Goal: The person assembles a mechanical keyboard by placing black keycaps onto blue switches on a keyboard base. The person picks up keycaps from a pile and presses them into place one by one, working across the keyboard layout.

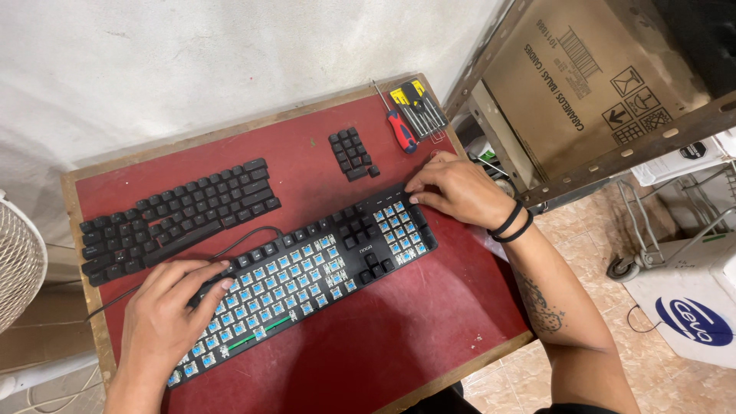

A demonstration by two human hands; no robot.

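A black mechanical keyboard (307, 276) lies diagonally on a red table (399, 330), most keycaps off so blue switches show. My left hand (165, 318) rests on the keyboard's left end, fingers spread over its top edge. My right hand (456, 188) grips the keyboard's upper right corner, fingertips on its top edge. Neither hand holds a loose item. A block of removed black keycaps (176, 218) lies laid out behind the keyboard, and a smaller keycap cluster (351, 152) sits further right.
A red-handled screwdriver (399, 126) and a bit set (420, 107) lie at the table's far right corner. The keyboard's cable (245, 234) runs left. A metal shelf with a cardboard box (590, 77) stands right; a white fan (19, 261) stands left.
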